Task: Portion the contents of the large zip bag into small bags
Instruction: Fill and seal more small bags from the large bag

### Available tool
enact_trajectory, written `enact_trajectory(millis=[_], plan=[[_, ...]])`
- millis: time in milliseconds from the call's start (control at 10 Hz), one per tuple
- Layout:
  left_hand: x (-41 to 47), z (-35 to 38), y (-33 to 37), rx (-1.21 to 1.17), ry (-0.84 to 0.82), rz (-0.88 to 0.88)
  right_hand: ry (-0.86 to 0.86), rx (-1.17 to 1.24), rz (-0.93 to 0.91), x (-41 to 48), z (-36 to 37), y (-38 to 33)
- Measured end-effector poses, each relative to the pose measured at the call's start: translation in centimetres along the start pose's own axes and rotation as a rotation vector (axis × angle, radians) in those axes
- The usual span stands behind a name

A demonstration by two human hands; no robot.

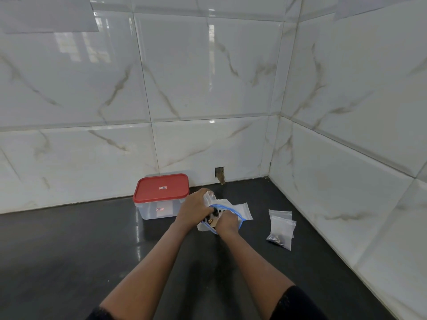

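Observation:
The large zip bag (240, 219), clear with a blue zip rim, lies open on the dark counter (69, 250) in front of me. My left hand (193, 210) grips a small clear bag (209, 196) at the large bag's far left edge. My right hand (227, 221) reaches into the large bag's mouth with curled fingers; small dark and brass-coloured pieces (211, 219) show between my hands. What its fingertips hold is hidden. To the right lie small bags (280, 227), one with small pieces in its bottom corner.
A clear plastic box with a red lid (161, 188) stands behind my left hand, against the marble-tiled wall (208, 77). A second tiled wall closes the right side. A small hole (219, 174) sits in the wall at counter level.

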State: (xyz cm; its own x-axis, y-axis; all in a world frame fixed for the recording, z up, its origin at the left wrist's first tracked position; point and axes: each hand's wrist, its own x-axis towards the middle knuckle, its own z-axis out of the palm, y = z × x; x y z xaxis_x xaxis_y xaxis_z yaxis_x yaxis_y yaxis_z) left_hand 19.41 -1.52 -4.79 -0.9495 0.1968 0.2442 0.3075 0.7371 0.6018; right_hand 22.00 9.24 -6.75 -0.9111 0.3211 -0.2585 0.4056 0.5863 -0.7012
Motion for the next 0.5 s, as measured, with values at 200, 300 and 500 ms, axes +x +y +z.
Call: enact_trajectory(millis=[200,300,500], plan=[[0.0,-0.3,0.0,-0.012,-0.005,0.014,-0.073,0.279,0.146,0.9,-0.1,-0.6],[0.2,-0.7,0.0,-0.016,-0.007,0.026,-0.074,0.472,0.212,1.2,-0.3,-1.3],[0.2,-1.2,-0.3,-0.018,-0.052,0.002,-0.156,0.51,0.155,1.9,0.7,-1.9]])
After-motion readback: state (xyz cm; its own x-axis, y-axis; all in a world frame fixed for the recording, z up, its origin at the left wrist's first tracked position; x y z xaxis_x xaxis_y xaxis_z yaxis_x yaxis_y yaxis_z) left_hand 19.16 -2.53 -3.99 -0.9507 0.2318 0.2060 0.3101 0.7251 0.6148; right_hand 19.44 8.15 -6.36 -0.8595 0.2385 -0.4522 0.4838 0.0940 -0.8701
